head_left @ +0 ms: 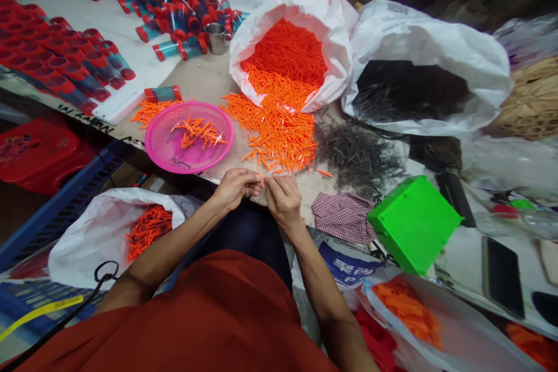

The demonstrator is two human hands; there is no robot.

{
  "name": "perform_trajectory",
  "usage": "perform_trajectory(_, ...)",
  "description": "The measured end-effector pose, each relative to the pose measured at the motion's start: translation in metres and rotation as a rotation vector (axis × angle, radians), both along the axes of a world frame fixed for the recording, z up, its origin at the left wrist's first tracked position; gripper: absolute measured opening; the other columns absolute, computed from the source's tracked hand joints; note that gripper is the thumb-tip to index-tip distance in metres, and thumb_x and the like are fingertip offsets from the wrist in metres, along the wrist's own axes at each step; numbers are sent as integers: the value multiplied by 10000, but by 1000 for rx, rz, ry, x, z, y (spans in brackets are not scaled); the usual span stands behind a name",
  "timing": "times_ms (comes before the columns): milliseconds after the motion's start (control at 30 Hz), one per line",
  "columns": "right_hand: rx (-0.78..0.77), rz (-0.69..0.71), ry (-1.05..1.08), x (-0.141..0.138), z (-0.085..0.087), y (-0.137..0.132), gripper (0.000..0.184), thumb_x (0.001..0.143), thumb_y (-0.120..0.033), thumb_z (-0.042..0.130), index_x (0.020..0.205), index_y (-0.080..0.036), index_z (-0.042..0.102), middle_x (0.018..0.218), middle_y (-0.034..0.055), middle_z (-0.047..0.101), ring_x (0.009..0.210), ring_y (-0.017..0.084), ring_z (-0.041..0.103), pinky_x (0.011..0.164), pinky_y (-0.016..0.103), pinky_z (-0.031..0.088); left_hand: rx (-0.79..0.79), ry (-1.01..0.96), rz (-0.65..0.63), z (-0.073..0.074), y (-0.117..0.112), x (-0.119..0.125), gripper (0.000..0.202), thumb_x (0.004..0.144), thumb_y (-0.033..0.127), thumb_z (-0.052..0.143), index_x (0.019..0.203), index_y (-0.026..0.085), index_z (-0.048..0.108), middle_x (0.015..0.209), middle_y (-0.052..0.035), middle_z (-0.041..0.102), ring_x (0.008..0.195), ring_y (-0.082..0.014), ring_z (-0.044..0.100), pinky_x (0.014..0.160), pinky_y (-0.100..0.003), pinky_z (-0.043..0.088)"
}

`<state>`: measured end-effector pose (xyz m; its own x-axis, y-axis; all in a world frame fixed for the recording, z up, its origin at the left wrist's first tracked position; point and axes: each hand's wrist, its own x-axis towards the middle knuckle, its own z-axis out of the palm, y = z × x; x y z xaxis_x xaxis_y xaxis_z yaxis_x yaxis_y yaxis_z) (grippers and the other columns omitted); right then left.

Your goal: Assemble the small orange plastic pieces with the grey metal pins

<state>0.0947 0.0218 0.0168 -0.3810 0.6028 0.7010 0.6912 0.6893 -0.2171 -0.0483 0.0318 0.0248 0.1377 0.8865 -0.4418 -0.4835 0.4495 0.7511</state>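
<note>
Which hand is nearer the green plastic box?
Right. The right hand sits left of the green plastic box, with the checked cloth between them. The left hand is farther away, beyond the right hand.

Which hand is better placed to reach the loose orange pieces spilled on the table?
Probably the right hand: it sits just below the thickest of the loose orange pieces, while the left hand lies nearer the pink plastic bowl.
</note>
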Motion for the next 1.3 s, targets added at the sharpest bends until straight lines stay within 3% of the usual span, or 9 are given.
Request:
perform_trajectory(200, 43, 51, -52, 3, 0, 3, 144, 874, -136, 479, 899, -146, 621, 716, 58, 569, 729, 169, 492, 685, 306, 409, 34, 30, -15, 1, 0, -2, 175, 557, 215, 721, 603, 88, 610, 519, -34, 617, 417, -84, 543, 425, -189, 449)
perform_trajectory(700, 36, -84, 82, -2, -6, -2, 137, 850, -134, 501, 887, -155, 631, 744, 63, 627, 698, 162, 554, 658, 309, 455, 130, 45, 156, 4, -10, 10, 209, 553, 256, 721, 645, 108, 605, 498, 7, 596, 437, -89, 552, 467, -209, 470)
perform_trajectory(900, -156, -68, 286, 0, -1, -4, 134, 841, -135, 540, 915, -168, 647, 841, 74, 671, 782, 165, 618, 709, 311, 517, 104, 25, 130, 5, -9, 7, 223, 566, 265, 729, 667, 109, 607, 542, -1, 616, 472, -88, 569, 500, -212, 479)
perform_trajectory(1033, -230, 19, 276, 3, 2, -2, 129, 845, -151, 552, 909, -186, 658, 865, 62, 675, 802, 159, 629, 729, 308, 529, 84, 1, 92, 3, -9, 5, 219, 568, 255, 738, 669, 101, 619, 546, -9, 616, 475, -90, 566, 493, -213, 470)
perform_trajectory(1300, -108, 78, 126, 8, 2, 4, 164, 858, -132, 521, 946, -183, 650, 852, 72, 649, 808, 165, 596, 716, 312, 501, 88, 0, 41, 4, -7, 2, 196, 574, 245, 738, 632, 95, 627, 530, -11, 612, 435, -78, 539, 458, -200, 459)
